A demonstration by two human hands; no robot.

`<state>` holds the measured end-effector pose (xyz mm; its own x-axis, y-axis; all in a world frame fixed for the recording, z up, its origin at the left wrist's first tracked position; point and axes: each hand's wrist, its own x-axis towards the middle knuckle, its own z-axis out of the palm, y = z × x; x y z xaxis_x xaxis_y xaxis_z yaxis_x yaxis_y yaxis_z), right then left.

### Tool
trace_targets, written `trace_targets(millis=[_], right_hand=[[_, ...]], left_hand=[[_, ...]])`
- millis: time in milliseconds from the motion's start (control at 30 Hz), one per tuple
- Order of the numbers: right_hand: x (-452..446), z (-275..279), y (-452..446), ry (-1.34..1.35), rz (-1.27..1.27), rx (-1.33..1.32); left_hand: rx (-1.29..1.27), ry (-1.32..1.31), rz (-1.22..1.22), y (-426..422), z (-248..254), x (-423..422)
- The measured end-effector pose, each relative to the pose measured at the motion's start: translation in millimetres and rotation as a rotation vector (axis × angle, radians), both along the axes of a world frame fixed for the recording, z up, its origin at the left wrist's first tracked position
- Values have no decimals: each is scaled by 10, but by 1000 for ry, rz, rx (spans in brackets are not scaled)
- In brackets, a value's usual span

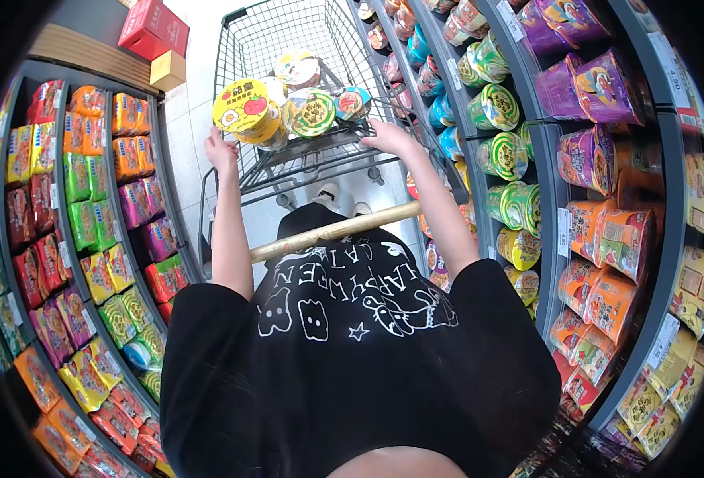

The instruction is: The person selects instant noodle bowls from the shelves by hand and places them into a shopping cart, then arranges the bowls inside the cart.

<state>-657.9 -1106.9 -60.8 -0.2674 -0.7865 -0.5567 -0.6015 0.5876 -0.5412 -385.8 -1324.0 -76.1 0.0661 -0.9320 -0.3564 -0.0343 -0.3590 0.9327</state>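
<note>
A yellow instant noodle cup (242,110) leans at the left of the shopping cart (332,151), its printed lid facing me. My left hand (223,151) is beside its lower left side, fingers curled; whether they grip the cup or the cart's edge cannot be made out. My right hand (388,137) is at the cart's right side, thumb and fingers apart, close to a teal noodle cup (352,103). Between the hands sits a green-lidded noodle cup (309,112), with a white-lidded cup (297,68) behind it.
The cart's wooden-looking handle bar (336,231) crosses before my body. Shelves of noodle cups (503,155) rise close on the right. Racks of packaged noodles (89,175) line the left. A red box (153,29) and a yellowish box (168,71) stand at the far left.
</note>
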Motion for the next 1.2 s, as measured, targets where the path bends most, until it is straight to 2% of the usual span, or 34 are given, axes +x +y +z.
trace_targets(millis=[67,100,167,200,267,333,433,600,667,733,800,867,933,1000,1033,1100,1133,1200], right_hand=[[-3,23,17,15,5,3],[-10,25,25,17,1,4],[-10,30,28,-7,12,6],[-8,30,28,-5,10,6],[1,26,34,11,-17,3],[-11,-16,34,15,-15,-16],[-32,-84,42,11,-13,-37],[-45,-147,45,-9,-6,-28],[-48,-135,43,-31,-9,-48],[-55,-211,50,-14,-13,-61],[-90,-211,45,-119,-27,-35],[-97,-208,51,-127,-34,-39],[-107,-163,38,-118,-49,20],[-125,-150,37,-136,-71,13],[-128,-154,38,-151,-95,6],[-125,-215,26,-117,-104,1],[-129,-257,27,-81,-109,-4],[-139,-273,29,-86,-114,13]], left_hand=[[63,-93,-250,110,165,-132],[64,-90,-255,140,203,-195],[75,-124,-456,178,244,-270],[74,-122,-458,158,197,-277],[112,167,-399,97,76,-277],[151,219,-384,74,72,-267],[0,385,-489,131,180,-340],[45,438,-657,309,428,-998],[111,373,-718,445,394,-1286],[302,348,-775,503,185,-1504],[333,238,-949,537,-175,-1653],[419,250,-945,626,-563,-1691],[468,255,-971,674,-616,-1650],[279,-156,-1145,670,-620,-1581],[281,-159,-1146,669,-599,-1561],[1,-482,-1178,673,-586,-1553],[4,-482,-1181,686,-597,-1557],[-323,-833,-1205,706,-603,-1563]])
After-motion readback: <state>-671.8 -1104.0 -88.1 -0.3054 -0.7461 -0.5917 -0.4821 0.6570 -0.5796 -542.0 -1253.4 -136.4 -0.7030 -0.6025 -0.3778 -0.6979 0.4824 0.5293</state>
